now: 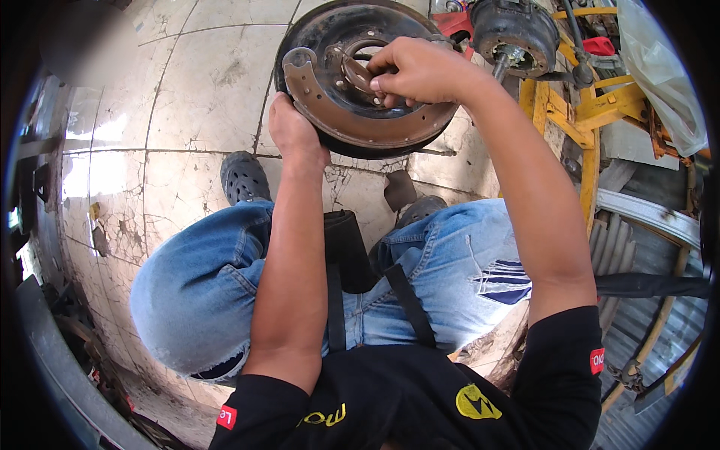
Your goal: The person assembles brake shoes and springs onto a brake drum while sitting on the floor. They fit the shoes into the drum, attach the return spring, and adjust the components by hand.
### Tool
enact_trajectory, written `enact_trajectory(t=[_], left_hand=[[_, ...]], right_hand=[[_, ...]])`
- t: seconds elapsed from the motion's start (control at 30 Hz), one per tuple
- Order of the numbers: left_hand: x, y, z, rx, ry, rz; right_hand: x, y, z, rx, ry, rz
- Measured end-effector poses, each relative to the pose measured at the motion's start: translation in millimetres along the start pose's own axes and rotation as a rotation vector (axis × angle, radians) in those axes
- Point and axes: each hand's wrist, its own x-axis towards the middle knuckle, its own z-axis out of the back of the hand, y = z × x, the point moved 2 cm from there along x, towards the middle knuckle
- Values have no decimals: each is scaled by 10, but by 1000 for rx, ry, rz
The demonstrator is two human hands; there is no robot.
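Observation:
A round black drum brake backing plate (300, 30) is in front of me, with a curved brown brake shoe (352, 124) along its near side. My left hand (294, 129) grips the plate's near-left rim, its fingers mostly hidden behind the edge. Over the plate's middle, my right hand (420, 71) is closed in a pinch. At its fingertips is a thin brown curved piece (355, 73), whose kind I cannot make out. Bolt heads show around the plate's central opening.
A dark brake drum or hub (516, 37) stands at the far right, beside a yellow metal frame (591, 165). A clear plastic sheet (664, 75) hangs over the right side. One brown scrap (400, 190) lies on the cracked tile floor (191, 82) near my shoe.

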Motion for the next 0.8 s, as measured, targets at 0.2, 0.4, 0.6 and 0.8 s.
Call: enact_trajectory(t=[0.2,0.4,0.6,0.8], left_hand=[[138,70,89,-55,23,6],[-10,-5,-25,-5,-32,4],[-25,-31,-20,-28,-25,-6],[-21,-20,-31,-26,-86,-44]], right_hand=[[-78,-57,60,54,-35,-97],[-121,-157,97,148,-86,-117],[-212,-199,100,386,-105,-145],[-245,-198,150,334,-138,-142]])
